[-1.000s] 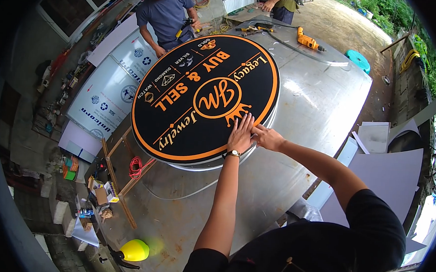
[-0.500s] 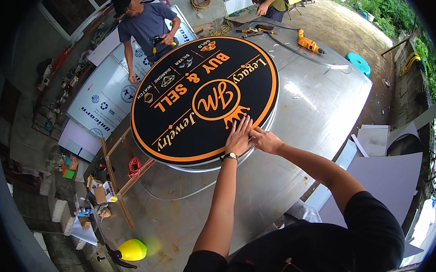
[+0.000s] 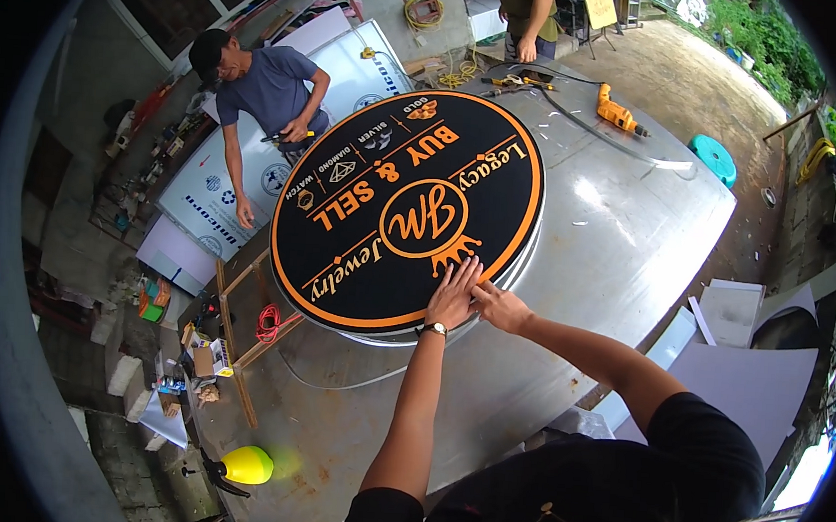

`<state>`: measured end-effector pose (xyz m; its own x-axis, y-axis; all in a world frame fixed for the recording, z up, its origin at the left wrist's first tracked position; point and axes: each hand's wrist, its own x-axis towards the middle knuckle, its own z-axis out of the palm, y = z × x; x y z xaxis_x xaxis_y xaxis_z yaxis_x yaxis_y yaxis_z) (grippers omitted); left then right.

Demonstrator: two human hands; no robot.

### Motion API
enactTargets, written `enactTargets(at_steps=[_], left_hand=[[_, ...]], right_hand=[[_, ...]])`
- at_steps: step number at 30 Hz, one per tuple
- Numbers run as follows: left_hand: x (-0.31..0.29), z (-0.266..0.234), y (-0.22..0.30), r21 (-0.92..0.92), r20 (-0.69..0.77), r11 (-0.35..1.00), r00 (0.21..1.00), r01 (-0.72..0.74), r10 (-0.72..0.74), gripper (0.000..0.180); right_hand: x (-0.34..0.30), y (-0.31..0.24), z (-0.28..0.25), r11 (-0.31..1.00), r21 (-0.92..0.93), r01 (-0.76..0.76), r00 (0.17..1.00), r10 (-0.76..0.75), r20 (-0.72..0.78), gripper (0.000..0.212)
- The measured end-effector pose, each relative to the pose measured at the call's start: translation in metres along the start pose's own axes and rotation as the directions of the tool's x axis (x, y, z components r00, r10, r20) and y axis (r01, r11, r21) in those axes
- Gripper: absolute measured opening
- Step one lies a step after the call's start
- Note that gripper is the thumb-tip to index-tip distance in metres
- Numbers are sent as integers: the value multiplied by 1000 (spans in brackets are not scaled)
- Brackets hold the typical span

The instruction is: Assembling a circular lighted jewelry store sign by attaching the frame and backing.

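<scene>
A large round sign (image 3: pixel 360 286), black with an orange border and a silvery side, lies face up on the metal table (image 3: pixel 567 297). My left hand (image 3: pixel 453 293) rests on its near edge, beside an orange crown, with the fingers stretched out over the black face. A watch is on that wrist. Right beside it, my right hand (image 3: pixel 501 309) is closed at the rim, fingers bent against the sign's edge; its fingertips are partly hidden. Across the sign, a person (image 3: pixel 266 92) holds a small tool with a yellow part and reaches the other hand down.
An orange power drill (image 3: pixel 620 111) and pliers (image 3: pixel 517 81) lie on the far table, near a curved metal strip (image 3: pixel 590 128). A yellow spray bottle (image 3: pixel 247 465) stands at the near left. Wooden strips (image 3: pixel 238 365) and a red cord (image 3: pixel 268 323) lie left. Another person (image 3: pixel 525 21) stands behind.
The view has shifted, so the sign and table appear lower and farther right. My hands keep nearly the same place on the sign's edge. The person opposite leans with one arm lower.
</scene>
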<state>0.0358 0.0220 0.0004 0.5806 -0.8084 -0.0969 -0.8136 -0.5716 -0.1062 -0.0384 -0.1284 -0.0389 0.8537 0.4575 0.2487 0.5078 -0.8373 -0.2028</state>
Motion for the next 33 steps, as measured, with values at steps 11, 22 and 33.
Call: enactTargets(at_steps=[11, 22, 33], left_hand=[[-1, -4, 5, 48, 22, 998, 999, 34, -35, 84], [5, -14, 10, 115, 100, 992, 993, 47, -59, 85], [7, -10, 6, 145, 109, 989, 993, 20, -36, 91]], right_hand=[[-3, 0, 0, 998, -11, 59, 994, -59, -89, 24], [-3, 7, 6, 992, -39, 118, 984, -122, -130, 22], [-2, 12, 3, 995, 9, 103, 980, -100, -174, 25]])
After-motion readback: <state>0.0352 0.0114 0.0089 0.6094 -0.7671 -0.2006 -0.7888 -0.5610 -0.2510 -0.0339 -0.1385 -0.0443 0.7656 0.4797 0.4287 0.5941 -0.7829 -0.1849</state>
